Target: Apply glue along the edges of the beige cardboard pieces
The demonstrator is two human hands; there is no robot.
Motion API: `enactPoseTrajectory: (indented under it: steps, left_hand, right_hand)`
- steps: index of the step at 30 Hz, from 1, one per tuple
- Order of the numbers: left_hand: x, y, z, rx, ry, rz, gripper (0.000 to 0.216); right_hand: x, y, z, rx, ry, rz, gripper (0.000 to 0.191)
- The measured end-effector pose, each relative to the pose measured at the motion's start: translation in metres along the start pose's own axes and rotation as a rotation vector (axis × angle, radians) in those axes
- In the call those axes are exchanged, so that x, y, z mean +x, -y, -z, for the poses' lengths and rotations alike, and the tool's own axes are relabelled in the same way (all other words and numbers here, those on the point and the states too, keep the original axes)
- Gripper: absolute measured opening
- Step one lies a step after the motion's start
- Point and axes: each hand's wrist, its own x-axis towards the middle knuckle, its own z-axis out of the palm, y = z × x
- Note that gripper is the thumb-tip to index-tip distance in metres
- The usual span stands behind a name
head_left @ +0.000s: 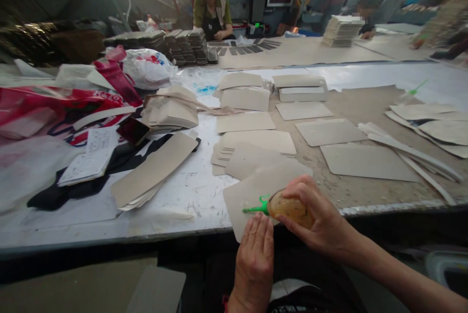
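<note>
My right hand (321, 220) is wrapped round a squeeze bottle (290, 211) of amber liquid, tilted on its side. Its green nozzle points left and its tip is at the surface of a beige cardboard sheet (268, 181). This sheet lies at the table's front edge, its near corner jutting over. My left hand (255, 254) lies on the sheet's near edge with fingers stretched out side by side, just below the nozzle. Its thumb is hidden. Behind the sheet are overlapping cardboard pieces (252, 159).
Cardboard stacks (171, 110) and long strips (153, 171) lie left, beside a notebook (89, 154), pink bottle (117, 76) and plastic bags (149, 67). Cut strips (409, 152) and another green-tipped bottle (411, 93) are at right. A person (212, 10) sits across.
</note>
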Motion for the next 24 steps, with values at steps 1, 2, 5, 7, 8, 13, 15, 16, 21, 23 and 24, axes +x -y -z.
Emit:
enactPoseTrajectory:
  steps: [1, 2, 5, 7, 8, 13, 15, 16, 21, 23, 24]
  left_hand:
    - [0.000, 0.000, 0.000, 0.001, 0.002, -0.001, 0.035]
    - [0.001, -0.001, -0.001, 0.000, 0.004, -0.003, 0.035]
    - [0.003, 0.001, -0.001, -0.011, 0.003, -0.020, 0.038]
    - [0.002, 0.006, 0.001, -0.025, -0.005, -0.036, 0.041]
    - [0.001, 0.010, 0.004, -0.029, -0.002, -0.043, 0.043]
    - [-0.013, 0.037, 0.019, 0.021, 0.027, -0.045, 0.046]
    - [-0.016, 0.039, 0.020, 0.043, 0.030, -0.027, 0.042]
    - [-0.016, 0.036, 0.018, 0.047, 0.032, -0.020, 0.040]
    - [-0.001, 0.005, -0.006, 0.039, 0.141, -0.015, 0.041]
    - [0.004, -0.004, -0.015, 0.049, 0.153, -0.003, 0.042]
    - [0.005, -0.006, -0.018, 0.053, 0.143, 0.001, 0.042]
  right_hand:
    - [0.000, 0.000, 0.001, -0.010, 0.008, -0.001, 0.021]
    - [0.001, 0.000, 0.003, -0.024, 0.011, -0.003, 0.020]
    - [0.000, 0.001, 0.008, -0.087, -0.031, 0.005, 0.020]
    - [-0.002, 0.000, 0.016, -0.118, -0.150, -0.003, 0.022]
    - [-0.005, -0.001, 0.022, -0.130, -0.237, -0.037, 0.024]
    - [-0.031, -0.020, 0.062, -0.127, -0.554, -0.512, 0.039]
    - [-0.043, -0.028, 0.072, -0.124, -0.547, -0.579, 0.044]
    - [-0.048, -0.031, 0.075, -0.128, -0.521, -0.578, 0.044]
    - [-0.058, -0.030, 0.067, -0.195, -0.364, -0.373, 0.032]
    - [-0.057, -0.029, 0.062, -0.216, -0.343, -0.271, 0.027]
    - [-0.056, -0.029, 0.059, -0.218, -0.332, -0.242, 0.026]
